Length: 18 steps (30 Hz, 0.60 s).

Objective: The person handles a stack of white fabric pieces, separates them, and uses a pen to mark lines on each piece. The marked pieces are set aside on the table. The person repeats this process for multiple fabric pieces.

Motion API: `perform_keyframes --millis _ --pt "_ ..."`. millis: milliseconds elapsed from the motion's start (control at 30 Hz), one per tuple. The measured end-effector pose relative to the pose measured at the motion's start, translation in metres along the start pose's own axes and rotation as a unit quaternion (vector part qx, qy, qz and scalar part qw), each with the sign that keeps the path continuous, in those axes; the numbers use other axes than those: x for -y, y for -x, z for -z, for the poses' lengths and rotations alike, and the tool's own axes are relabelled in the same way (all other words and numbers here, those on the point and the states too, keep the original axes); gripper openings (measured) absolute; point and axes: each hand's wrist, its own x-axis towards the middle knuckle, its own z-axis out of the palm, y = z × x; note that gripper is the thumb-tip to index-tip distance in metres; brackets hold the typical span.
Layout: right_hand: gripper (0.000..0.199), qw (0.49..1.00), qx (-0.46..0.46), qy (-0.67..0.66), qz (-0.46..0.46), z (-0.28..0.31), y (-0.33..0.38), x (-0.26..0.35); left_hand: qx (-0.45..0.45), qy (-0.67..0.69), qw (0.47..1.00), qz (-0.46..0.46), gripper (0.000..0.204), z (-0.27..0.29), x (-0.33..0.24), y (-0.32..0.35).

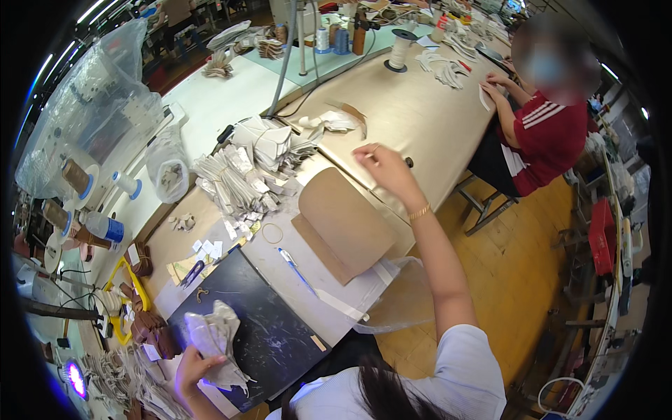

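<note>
Bundle [213,339] of pale cut pieces sits gripped in my left hand [190,367], low over the black mat [273,336]. My right hand [383,168] reaches beyond the brown card [343,224], fingers pinched narrow; on what, I cannot tell. Left of the card, tied stacks [241,175] wait, so most work seems left. A clear bag [168,168] lies past them.

We see through one head-worn fisheye camera, looking steeply down and forward over our own shoulder onto the workbench [420,119]. Our left hand [192,367] sits close at the lower edge; our right hand [381,164] reaches farther out, mid-frame. Straight edges bow toward the dark rim.
</note>
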Motion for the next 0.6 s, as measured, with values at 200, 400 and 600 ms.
perform_keyframes --millis 200,400,600 --pt "0.052 0.982 0.070 0.144 -0.103 -0.024 -0.086 -0.131 0.021 -0.131 0.990 -0.046 0.074 -0.016 -0.010 -0.025" --pt "0.045 0.966 0.016 0.178 -0.185 -0.041 -0.127 -0.143 -0.061 -0.251 0.966 -0.002 0.101 -0.021 -0.020 -0.022" --pt "0.022 0.969 -0.217 0.050 -0.105 0.005 -0.128 -0.134 -0.231 -0.268 0.933 -0.064 0.105 -0.024 0.007 0.000"
